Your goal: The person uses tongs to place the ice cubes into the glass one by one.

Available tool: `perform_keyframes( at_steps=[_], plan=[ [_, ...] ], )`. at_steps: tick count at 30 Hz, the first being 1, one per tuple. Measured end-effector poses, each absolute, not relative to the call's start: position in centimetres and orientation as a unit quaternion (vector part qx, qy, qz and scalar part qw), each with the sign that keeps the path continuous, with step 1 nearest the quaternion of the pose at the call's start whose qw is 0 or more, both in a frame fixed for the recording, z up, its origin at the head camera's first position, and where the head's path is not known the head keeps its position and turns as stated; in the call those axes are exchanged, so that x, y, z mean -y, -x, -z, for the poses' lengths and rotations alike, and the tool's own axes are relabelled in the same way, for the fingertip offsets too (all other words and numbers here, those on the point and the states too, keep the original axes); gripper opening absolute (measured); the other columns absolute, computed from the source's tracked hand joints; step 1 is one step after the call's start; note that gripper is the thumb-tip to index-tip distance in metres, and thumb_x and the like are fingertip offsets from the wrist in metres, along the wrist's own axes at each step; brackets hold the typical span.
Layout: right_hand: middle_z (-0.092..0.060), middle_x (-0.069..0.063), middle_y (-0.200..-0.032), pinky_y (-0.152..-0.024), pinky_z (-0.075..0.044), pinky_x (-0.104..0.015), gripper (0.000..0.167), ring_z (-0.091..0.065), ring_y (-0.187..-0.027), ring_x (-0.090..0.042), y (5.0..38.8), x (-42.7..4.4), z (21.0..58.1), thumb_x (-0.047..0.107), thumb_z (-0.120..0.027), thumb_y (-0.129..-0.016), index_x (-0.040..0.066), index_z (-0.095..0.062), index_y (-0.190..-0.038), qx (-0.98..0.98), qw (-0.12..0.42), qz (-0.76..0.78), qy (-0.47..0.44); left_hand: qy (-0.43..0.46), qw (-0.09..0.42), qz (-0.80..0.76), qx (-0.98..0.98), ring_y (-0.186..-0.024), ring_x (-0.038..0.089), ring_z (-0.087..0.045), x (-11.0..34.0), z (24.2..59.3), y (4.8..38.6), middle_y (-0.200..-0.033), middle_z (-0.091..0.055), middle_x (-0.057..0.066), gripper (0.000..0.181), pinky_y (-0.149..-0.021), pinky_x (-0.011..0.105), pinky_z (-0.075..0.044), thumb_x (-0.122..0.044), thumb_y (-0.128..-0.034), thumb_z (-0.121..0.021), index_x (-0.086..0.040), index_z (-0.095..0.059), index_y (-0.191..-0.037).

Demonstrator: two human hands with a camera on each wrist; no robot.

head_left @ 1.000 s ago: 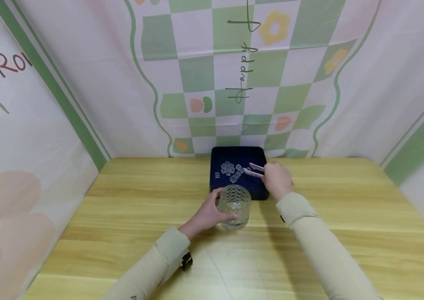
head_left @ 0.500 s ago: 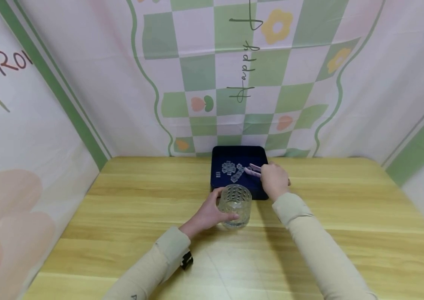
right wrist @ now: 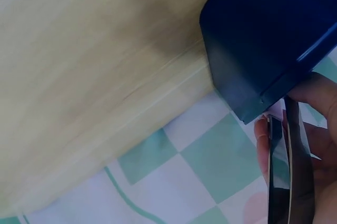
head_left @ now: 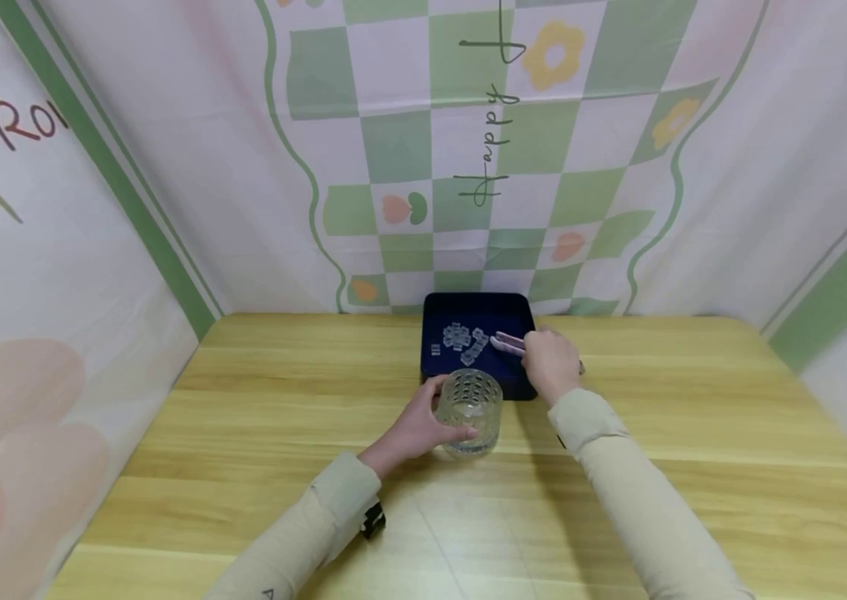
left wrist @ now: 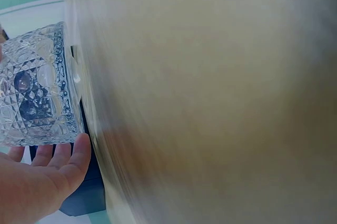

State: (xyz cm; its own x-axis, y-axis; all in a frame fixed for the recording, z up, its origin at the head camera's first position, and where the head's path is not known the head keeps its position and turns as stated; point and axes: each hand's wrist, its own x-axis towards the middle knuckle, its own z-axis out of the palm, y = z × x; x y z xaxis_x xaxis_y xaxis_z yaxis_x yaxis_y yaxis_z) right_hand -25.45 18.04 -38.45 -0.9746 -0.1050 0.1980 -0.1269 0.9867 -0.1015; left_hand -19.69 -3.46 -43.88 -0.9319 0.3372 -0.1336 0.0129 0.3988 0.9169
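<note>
A clear patterned drinking glass (head_left: 471, 412) is held by my left hand (head_left: 423, 421), thumb across its near side and fingers around the other. The left wrist view shows the fingers (left wrist: 79, 155) along the cut-patterned glass (left wrist: 34, 87). My right hand (head_left: 551, 362) grips pinkish tongs (head_left: 509, 344) over a dark blue tray (head_left: 513, 383), arms squeezed nearly together. Whether their tips hold anything is too small to tell. Small clear pieces lie in the tray: a round cluster (head_left: 457, 337), a slanting row (head_left: 474, 347) and a small group (head_left: 435, 350) at left.
The wooden table (head_left: 258, 417) extends on both sides of the tray. Behind the tray hangs a printed curtain (head_left: 461, 150) with green and white checks, close to the tray's far edge. The glass stands just in front of the tray.
The tongs' arms have come together from a wider spread. My right hand has shifted slightly left. My left hand and the glass have stayed in place.
</note>
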Motion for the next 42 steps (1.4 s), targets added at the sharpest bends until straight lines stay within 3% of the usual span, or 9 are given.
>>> perform_keyframes(
  at_steps=[12,19,27,42],
  plan=[
    [-0.061,-0.019,-0.078,-0.060,-0.051,-0.048,0.020,-0.061,-0.066,-0.034,24.8,-19.2,38.9,0.013,-0.073,-0.081,-0.004,-0.065,-0.079,0.987,0.107,-0.109,-0.051,-0.099,0.157,-0.543,-0.819,-0.132,0.030,-0.042,3.5,44.1,19.6,-0.147,-0.039,0.008,0.098,-0.104,0.048,-0.043,-0.037,-0.0719,-0.083,-0.016,-0.027,-0.148],
    [-0.060,-0.018,-0.079,-0.058,-0.050,-0.048,0.015,-0.059,-0.065,-0.034,24.2,-20.0,39.2,0.011,-0.071,-0.077,-0.002,-0.066,-0.082,0.981,0.126,-0.132,-0.058,-0.099,0.155,-0.540,-0.821,-0.133,0.031,-0.041,3.5,44.1,19.6,-0.148,-0.038,0.009,0.097,-0.105,0.048,-0.043,-0.036,-0.0724,-0.083,-0.016,-0.026,-0.149],
    [-0.064,-0.021,-0.087,-0.061,-0.049,-0.046,0.025,-0.059,-0.067,-0.029,23.5,-20.7,39.8,0.010,-0.069,-0.078,-0.004,-0.069,-0.099,0.970,0.142,-0.185,-0.072,-0.104,0.151,-0.536,-0.824,-0.131,0.031,-0.043,3.4,44.0,19.7,-0.148,-0.039,0.009,0.097,-0.103,0.048,-0.044,-0.035,-0.0723,-0.083,-0.015,-0.026,-0.149],
    [-0.066,-0.019,-0.089,-0.070,-0.050,-0.048,0.022,-0.062,-0.077,-0.030,21.6,-21.8,39.0,0.005,-0.070,-0.075,-0.004,-0.070,-0.096,0.946,0.169,-0.244,-0.131,-0.106,0.153,-0.538,-0.823,-0.130,0.030,-0.043,3.4,44.2,19.9,-0.147,-0.039,0.009,0.097,-0.103,0.048,-0.045,-0.036,-0.0726,-0.083,-0.015,-0.026,-0.149]
  ],
)
